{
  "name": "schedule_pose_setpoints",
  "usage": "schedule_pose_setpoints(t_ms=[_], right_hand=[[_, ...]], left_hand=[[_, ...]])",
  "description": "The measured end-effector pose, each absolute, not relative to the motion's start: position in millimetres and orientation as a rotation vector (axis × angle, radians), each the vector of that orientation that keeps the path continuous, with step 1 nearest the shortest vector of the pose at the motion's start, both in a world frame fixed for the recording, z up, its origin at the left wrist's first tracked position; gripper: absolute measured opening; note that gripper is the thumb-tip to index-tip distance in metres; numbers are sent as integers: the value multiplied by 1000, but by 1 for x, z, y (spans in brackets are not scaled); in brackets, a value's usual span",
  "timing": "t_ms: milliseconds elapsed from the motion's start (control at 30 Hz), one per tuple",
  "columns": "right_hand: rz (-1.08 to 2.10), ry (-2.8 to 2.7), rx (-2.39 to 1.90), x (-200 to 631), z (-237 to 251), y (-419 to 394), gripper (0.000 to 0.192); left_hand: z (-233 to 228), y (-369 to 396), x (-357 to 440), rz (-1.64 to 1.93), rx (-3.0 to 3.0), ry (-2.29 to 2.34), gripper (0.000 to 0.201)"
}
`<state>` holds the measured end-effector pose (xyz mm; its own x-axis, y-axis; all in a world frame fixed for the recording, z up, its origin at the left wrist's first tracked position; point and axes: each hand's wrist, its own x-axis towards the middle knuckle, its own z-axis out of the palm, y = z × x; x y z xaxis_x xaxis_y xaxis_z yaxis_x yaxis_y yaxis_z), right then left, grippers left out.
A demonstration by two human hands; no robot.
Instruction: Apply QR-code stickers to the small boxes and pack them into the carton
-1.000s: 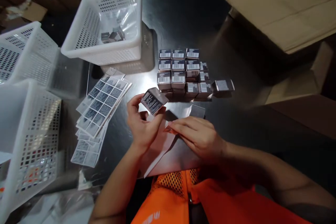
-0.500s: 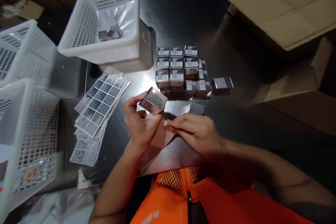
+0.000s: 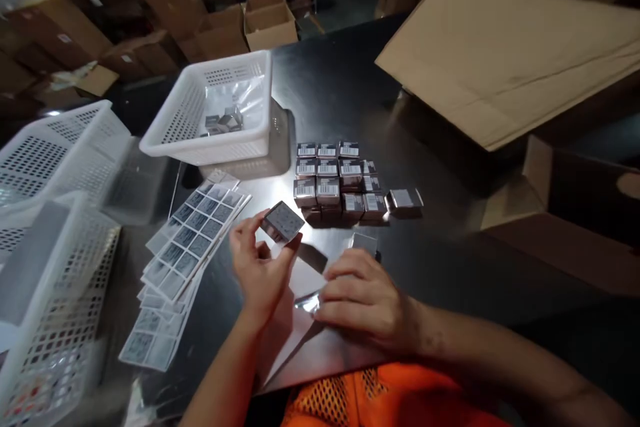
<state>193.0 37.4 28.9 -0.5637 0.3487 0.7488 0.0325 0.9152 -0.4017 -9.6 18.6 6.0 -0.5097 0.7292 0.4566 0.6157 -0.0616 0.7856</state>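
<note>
My left hand (image 3: 260,270) grips a small carton (image 3: 283,221) between thumb and fingers, tilted so that its grey, text-covered face points up. To the right, my right hand (image 3: 370,297) is closed on a shiny, silvery piece (image 3: 307,302) whose kind I cannot make out; the fingers cover much of it. Beneath both hands lies a pale sheet (image 3: 295,340) on the dark metal table. Just beyond my right hand is another small carton (image 3: 365,242), partly hidden by the fingers. Sheets of grey printed labels (image 3: 197,230) lie fanned out left of my left hand.
Stacked cartons with barcodes (image 3: 327,190) stand ahead, with a single carton (image 3: 404,202) at their right. A white basket (image 3: 220,147) with a few cartons stands at back left; more white baskets (image 3: 65,307) line the left edge. Open cardboard boxes (image 3: 510,60) rise on the right.
The view has tilted up, showing more of the background. My right hand has drawn slightly away from my left, and a shiny piece now shows at its fingers. The left hand still holds its carton.
</note>
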Motion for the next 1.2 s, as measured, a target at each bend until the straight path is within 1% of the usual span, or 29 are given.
schedule_pose_setpoints(t_ms=[67, 167, 300, 400, 467, 567, 933, 1200], right_hand=[[662, -1994, -240, 200, 36, 43, 15], [953, -1632, -435, 209, 43, 54, 2], [1429, -1273, -840, 210, 43, 64, 22], [1709, -1192, -926, 208, 42, 65, 49], [1760, -1166, -934, 207, 41, 65, 63], [1749, -1162, -973, 206, 40, 63, 69], [1760, -1189, -1028, 201, 37, 64, 69], [1746, -1184, -1061, 201, 37, 64, 70]], left_hand=[[5, 21, -10, 1616, 1357, 2008, 51], [3, 21, -5, 1522, 1192, 1836, 56], [3, 17, 9, 1407, 1101, 1637, 55], [4, 15, 17, 1331, 1098, 1523, 54], [4, 15, 18, 1301, 1144, 1502, 53], [5, 15, 17, 1266, 1254, 1510, 50], [10, 13, 19, 1217, 1411, 1584, 42], [12, 12, 21, 1220, 1400, 1603, 43]])
